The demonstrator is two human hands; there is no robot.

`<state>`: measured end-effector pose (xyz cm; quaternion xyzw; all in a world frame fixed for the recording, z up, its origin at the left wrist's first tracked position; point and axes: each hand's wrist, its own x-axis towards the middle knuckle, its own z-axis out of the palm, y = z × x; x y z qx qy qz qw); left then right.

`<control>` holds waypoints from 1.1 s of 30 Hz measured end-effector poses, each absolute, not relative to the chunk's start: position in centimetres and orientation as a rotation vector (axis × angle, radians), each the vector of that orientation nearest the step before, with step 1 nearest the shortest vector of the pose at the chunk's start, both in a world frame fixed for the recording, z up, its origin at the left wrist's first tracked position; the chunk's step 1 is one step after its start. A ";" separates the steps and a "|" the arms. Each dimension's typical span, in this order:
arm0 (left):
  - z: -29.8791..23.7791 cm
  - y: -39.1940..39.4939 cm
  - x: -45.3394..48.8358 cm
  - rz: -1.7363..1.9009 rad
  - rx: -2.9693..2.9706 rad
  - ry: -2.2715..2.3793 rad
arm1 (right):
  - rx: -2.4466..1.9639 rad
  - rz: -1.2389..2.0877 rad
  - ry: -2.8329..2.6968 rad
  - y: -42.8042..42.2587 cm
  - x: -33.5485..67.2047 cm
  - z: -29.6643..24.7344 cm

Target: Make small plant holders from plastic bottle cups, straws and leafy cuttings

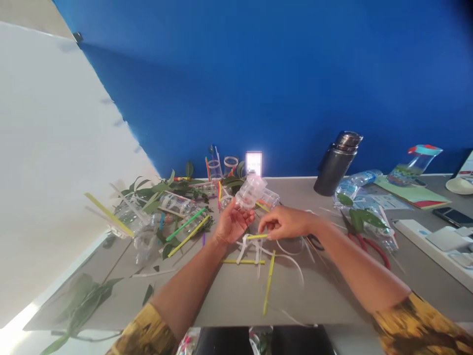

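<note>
Head view: your left hand [232, 222] gripped a clear cut plastic bottle [251, 193]; your right hand [284, 223] pinched a yellow plastic straw [256, 236].
Both hands worked over white cable ties [251, 249] on the grey tabletop [229, 301], its near edge below your forearms; red-handled pliers [369, 246] lay beyond your right forearm.

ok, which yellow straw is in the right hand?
The short yellow straw pinched in the right hand. It's the only one held; the nearby yellow straws lie loose on the table.
</note>
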<state>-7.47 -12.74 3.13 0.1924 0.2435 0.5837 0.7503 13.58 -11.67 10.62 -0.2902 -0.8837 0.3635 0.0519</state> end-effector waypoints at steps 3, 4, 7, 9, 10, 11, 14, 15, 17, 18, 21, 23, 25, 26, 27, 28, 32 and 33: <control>2.9 -12.7 -7.5 1.290 0.399 0.555 | -0.695 1.343 -2.354 -10.4 16.3 14.0; 2.9 -12.7 -7.5 1.296 0.392 0.572 | -0.643 1.363 -2.299 -10.0 16.9 14.9; 2.8 -12.6 -7.7 1.332 0.388 0.615 | -0.423 1.480 -2.241 -8.9 17.6 16.0; 3.0 -12.6 -7.8 1.389 0.426 0.631 | -0.259 1.591 -2.154 -8.2 17.3 15.4; 3.2 -12.6 -7.8 1.424 0.463 0.628 | -0.212 1.620 -2.087 -7.8 17.0 14.8; 3.4 -12.6 -7.9 1.460 0.506 0.615 | -0.201 1.627 -2.021 -7.6 16.5 14.1; 4.1 -12.6 -8.0 1.554 0.623 0.554 | -0.369 1.525 -1.854 -7.1 14.7 12.4; 4.2 -12.6 -8.1 1.571 0.637 0.543 | -0.443 1.463 -1.814 -7.1 14.1 12.1; 4.4 -12.6 -8.1 1.585 0.621 0.554 | -0.566 1.334 -1.752 -7.3 13.0 11.9; 4.4 -12.6 -8.0 1.582 0.600 0.571 | -0.622 1.273 -1.725 -7.5 12.6 11.9; 4.3 -12.7 -7.9 1.573 0.553 0.614 | -0.775 1.106 -1.622 -8.1 11.6 12.2; 4.3 -12.7 -7.7 1.564 0.556 0.606 | -0.867 1.006 -1.580 -8.5 11.1 12.3; 4.3 -12.8 -7.6 1.548 0.563 0.592 | -0.933 0.929 -1.582 -8.8 10.6 12.2; 4.3 -12.8 -7.6 1.538 0.566 0.592 | -0.955 0.902 -1.585 -9.0 10.4 12.1; 4.3 -12.9 -7.5 1.531 0.569 0.596 | -0.967 0.885 -1.586 -9.1 10.2 12.0; 4.3 -13.0 -7.5 1.526 0.570 0.601 | -0.971 0.874 -1.580 -9.3 10.0 11.9; 4.3 -13.2 -7.4 1.508 0.592 0.598 | -1.015 0.828 -1.568 -9.6 9.4 11.7; 4.3 -13.2 -7.4 1.507 0.600 0.596 | -1.028 0.815 -1.571 -9.7 9.3 11.7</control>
